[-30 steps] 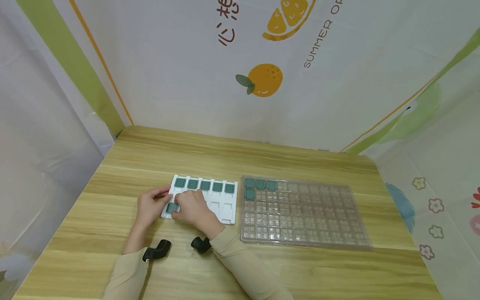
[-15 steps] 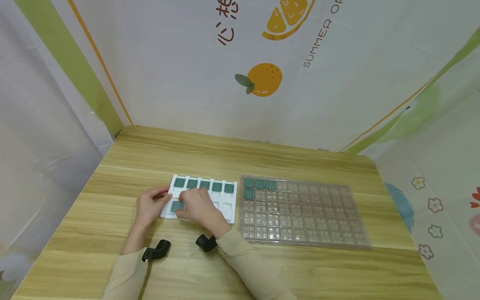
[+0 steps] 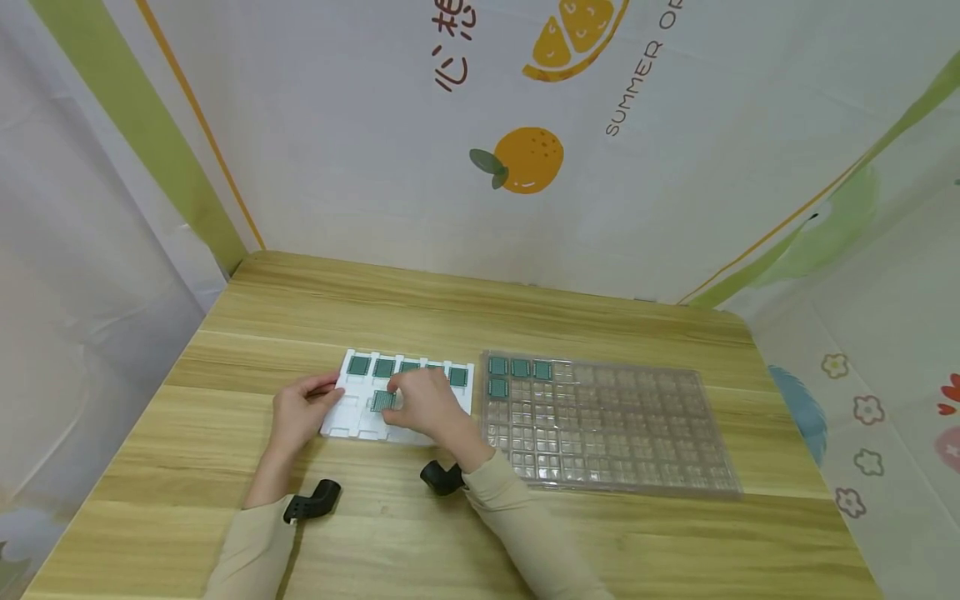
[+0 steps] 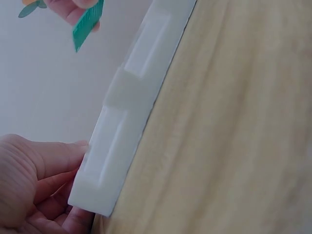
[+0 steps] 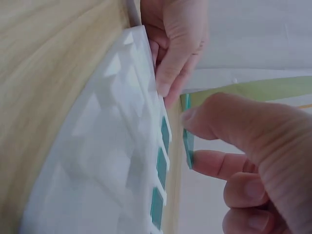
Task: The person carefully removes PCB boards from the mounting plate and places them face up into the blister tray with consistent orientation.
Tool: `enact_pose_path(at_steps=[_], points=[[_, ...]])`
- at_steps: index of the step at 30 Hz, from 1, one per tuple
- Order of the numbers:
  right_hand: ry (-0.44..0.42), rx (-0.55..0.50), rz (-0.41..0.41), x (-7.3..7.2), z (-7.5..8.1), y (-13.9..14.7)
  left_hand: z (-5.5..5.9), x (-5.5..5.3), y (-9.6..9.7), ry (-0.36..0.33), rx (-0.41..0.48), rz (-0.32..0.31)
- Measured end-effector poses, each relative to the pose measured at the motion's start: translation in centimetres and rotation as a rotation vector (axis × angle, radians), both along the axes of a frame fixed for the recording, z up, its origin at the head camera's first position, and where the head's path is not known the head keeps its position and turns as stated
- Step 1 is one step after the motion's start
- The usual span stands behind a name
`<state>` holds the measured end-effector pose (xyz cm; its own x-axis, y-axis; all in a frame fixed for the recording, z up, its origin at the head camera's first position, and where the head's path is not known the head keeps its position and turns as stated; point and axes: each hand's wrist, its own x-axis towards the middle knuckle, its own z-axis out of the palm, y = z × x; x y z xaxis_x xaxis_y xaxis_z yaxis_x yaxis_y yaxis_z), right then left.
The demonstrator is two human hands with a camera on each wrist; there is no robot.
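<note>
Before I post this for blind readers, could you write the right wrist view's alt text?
The right hand pinches a thin green chip clear of a white tray on a wood-grain tabletop. The left hand holds the tray's far end; three other green chips sit along one side.

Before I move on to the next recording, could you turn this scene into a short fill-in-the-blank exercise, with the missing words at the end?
1. The right hand pinches a chip whose colour is ____.
2. In the head view, the left hand holds the white tray at its ____ side.
3. The clear tray visibly holds ____ chips.
4. In the clear tray's far row, the number of chips is ____.

Missing words: green; left; four; three.
</note>
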<state>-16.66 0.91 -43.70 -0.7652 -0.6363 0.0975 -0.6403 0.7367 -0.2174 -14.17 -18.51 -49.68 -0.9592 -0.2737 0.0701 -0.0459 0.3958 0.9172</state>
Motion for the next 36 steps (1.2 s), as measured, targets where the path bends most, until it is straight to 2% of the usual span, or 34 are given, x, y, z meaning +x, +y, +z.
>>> enact_pose_path(at_steps=[8,19,29,36], points=[[-0.036,-0.039,-0.008,-0.2,0.3,2.0,0.0,0.0,0.1,-0.003,-0.002,0.004],[-0.009,-0.062,-0.027,-0.4,0.4,3.9,0.2,-0.1,0.1,-0.027,-0.005,0.003],[-0.009,-0.062,-0.049,-0.7,0.1,5.8,0.1,0.1,0.1,-0.002,-0.012,0.009],[-0.033,-0.049,-0.095,-0.8,0.0,7.0,0.1,0.1,0.1,0.0,-0.018,0.006]])
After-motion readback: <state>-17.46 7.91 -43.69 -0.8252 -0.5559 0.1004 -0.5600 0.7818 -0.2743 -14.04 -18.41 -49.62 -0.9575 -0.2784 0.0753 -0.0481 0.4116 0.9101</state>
